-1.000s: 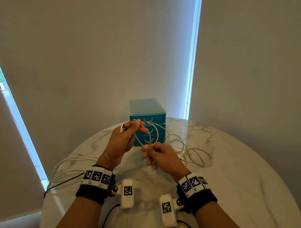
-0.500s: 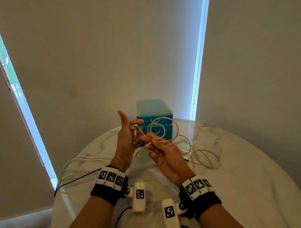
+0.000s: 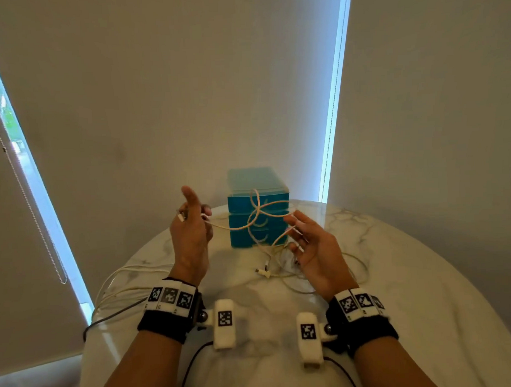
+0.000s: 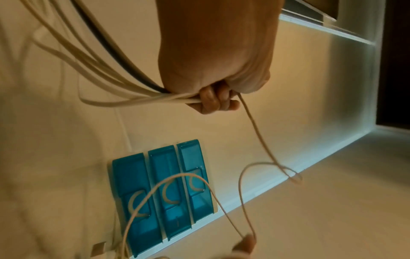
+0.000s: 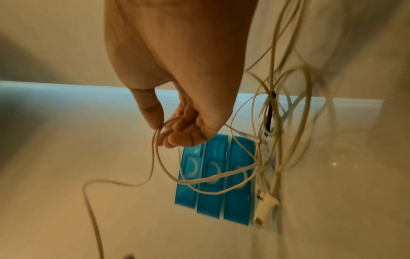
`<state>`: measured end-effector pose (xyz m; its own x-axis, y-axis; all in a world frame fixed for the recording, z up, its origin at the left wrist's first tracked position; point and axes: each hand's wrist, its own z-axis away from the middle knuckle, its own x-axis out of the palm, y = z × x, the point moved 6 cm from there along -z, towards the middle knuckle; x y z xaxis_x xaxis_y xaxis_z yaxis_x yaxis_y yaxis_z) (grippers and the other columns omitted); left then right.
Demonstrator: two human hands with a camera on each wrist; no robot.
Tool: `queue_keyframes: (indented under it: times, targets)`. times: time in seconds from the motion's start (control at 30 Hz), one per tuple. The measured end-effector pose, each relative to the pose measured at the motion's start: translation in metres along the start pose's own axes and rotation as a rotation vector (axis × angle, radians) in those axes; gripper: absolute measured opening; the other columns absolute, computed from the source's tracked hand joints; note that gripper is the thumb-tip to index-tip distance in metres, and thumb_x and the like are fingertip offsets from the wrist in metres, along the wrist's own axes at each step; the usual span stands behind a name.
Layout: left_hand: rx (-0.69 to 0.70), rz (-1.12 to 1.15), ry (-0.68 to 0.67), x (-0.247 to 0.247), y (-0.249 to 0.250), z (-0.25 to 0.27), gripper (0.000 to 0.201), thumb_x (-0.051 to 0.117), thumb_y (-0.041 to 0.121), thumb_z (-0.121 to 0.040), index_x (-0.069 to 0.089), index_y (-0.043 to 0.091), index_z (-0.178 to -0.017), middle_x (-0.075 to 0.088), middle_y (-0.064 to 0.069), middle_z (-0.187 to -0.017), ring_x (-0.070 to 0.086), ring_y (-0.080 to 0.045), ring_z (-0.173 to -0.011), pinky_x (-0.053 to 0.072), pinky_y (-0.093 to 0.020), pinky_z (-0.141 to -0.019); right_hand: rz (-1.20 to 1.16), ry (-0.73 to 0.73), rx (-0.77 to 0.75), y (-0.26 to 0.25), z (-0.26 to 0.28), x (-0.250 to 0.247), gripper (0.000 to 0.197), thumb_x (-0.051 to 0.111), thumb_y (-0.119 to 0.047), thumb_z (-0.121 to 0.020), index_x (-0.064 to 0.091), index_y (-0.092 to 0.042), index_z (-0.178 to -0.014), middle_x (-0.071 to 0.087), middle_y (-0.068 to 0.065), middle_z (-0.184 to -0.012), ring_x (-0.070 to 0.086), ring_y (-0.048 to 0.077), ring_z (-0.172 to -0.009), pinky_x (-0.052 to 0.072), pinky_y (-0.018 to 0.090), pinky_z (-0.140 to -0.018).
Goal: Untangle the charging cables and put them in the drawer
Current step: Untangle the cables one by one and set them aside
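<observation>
My left hand point(image 3: 190, 230) is raised left of the blue three-drawer unit point(image 3: 240, 204). It pinches a white charging cable point(image 3: 256, 215) just behind its plug point(image 3: 181, 217), with the index finger pointing up. In the left wrist view the curled fingers point(image 4: 213, 99) grip that cable point(image 4: 255, 126). The cable crosses in a loose knot-like loop in front of the shut drawers point(image 4: 133, 175). It reaches my right hand point(image 3: 308, 237), whose fingers are spread with the cable draped across them. The right wrist view shows the loop point(image 5: 155, 157) hooked over the thumb and fingertips point(image 5: 177, 126).
A tangle of more white cables point(image 3: 277, 265) lies on the round marble table point(image 3: 396, 275) below my right hand, also shown in the right wrist view point(image 5: 275, 122). Further white cables and a black one point(image 3: 118, 285) trail off the table's left edge. Walls stand close behind.
My hands have moved apart sideways, stretching the cable between them. The right hand's fingers went from pinching the coil to spread. The camera view has dropped slightly.
</observation>
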<state>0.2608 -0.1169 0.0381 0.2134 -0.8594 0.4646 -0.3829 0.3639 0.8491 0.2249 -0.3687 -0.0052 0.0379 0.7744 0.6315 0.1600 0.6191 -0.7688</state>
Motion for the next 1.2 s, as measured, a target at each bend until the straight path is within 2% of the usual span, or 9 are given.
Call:
queue_keyframes:
  times: [0.2,0.33,0.63,0.8,0.9,0.97,1.0,1.1,1.2]
  targets:
    - [-0.067,0.102,-0.006,-0.006,-0.004,-0.006,0.055,0.051,0.074,-0.1,0.049,0.027,-0.072,0.044,0.007,-0.059,0.033,-0.006,-0.046,0.024,-0.023,-0.043,-0.049,0.111,-0.07,-0.019,-0.003,-0.023,0.035,0.055,0.002,-0.105,0.067,-0.012,-0.134,0.076,0.013,-0.132,0.071,0.018,-0.095,0.056,0.03,-0.08]
    - [-0.087,0.011,-0.079,-0.005,-0.007,-0.005,0.053,0.07,0.069,-0.092,0.044,0.031,-0.068,0.035,0.004,-0.06,0.027,-0.01,-0.049,0.021,-0.028,-0.046,0.026,0.16,-0.149,-0.032,-0.006,-0.022,0.055,0.048,0.015,-0.104,0.041,-0.02,-0.146,0.078,0.017,-0.123,0.069,0.021,-0.083,0.058,0.032,-0.082]
    - [-0.121,-0.104,-0.108,-0.002,-0.006,0.0,0.051,0.081,0.057,-0.091,0.047,0.029,-0.066,0.04,0.005,-0.059,0.028,-0.012,-0.051,0.024,-0.026,-0.046,0.271,0.392,-0.279,-0.083,-0.016,-0.027,0.055,0.04,0.023,-0.09,0.023,-0.019,-0.122,0.078,0.026,-0.109,0.061,0.013,-0.061,0.049,0.02,-0.053]
    - [-0.082,-0.054,-0.044,-0.008,0.0,-0.002,0.053,0.08,0.057,-0.092,0.044,0.029,-0.063,0.039,0.005,-0.059,0.028,-0.013,-0.051,0.023,-0.026,-0.047,0.325,0.783,-0.485,-0.123,-0.029,-0.017,0.048,0.05,0.012,-0.097,0.031,-0.023,-0.122,0.061,0.033,-0.118,0.054,0.036,-0.09,0.056,0.057,-0.094]
    - [-0.033,-0.042,-0.013,-0.006,0.002,0.002,0.05,0.077,0.056,-0.094,0.049,0.029,-0.063,0.042,0.006,-0.058,0.03,-0.012,-0.051,0.025,-0.025,-0.046,0.419,0.28,-0.464,-0.111,-0.056,0.088,0.044,0.041,0.018,-0.098,0.048,-0.021,-0.116,0.062,0.016,-0.126,0.068,0.031,-0.11,0.061,0.036,-0.094]
    - [0.03,-0.024,0.039,-0.009,0.008,0.002,0.049,0.074,0.056,-0.097,0.05,0.028,-0.065,0.043,0.006,-0.057,0.032,-0.012,-0.05,0.027,-0.025,-0.046,0.862,-0.411,-0.296,-0.073,-0.051,0.179,0.043,0.053,0.008,-0.104,0.069,-0.03,-0.118,0.046,0.007,-0.165,0.048,0.022,-0.151,0.049,0.023,-0.108]
    - [0.06,-0.007,0.076,-0.012,0.012,0.001,0.049,0.073,0.056,-0.098,0.05,0.028,-0.066,0.043,0.005,-0.057,0.032,-0.012,-0.05,0.028,-0.026,-0.046,1.009,-0.567,-0.287,-0.061,-0.045,0.199,0.045,0.058,0.0,-0.105,0.076,-0.04,-0.112,0.035,-0.001,-0.173,0.033,0.013,-0.16,0.039,0.021,-0.117]
    - [0.124,0.051,0.16,-0.021,0.021,-0.002,0.05,0.072,0.055,-0.099,0.049,0.028,-0.064,0.043,0.006,-0.054,0.032,-0.013,-0.049,0.028,-0.027,-0.047,0.911,-0.397,-0.427,-0.078,-0.046,0.194,0.035,0.058,-0.004,-0.105,0.082,-0.029,-0.106,0.06,-0.004,-0.157,0.054,0.013,-0.146,0.046,0.033,-0.118]
    - [0.152,0.029,0.178,-0.023,0.024,-0.001,0.049,0.073,0.055,-0.098,0.051,0.028,-0.063,0.045,0.006,-0.055,0.035,-0.014,-0.051,0.033,-0.029,-0.051,0.694,-0.184,-0.271,-0.071,-0.048,0.13,0.024,0.052,-0.002,-0.108,0.075,-0.003,-0.112,0.081,0.005,-0.119,0.079,0.021,-0.104,0.064,0.033,-0.087]
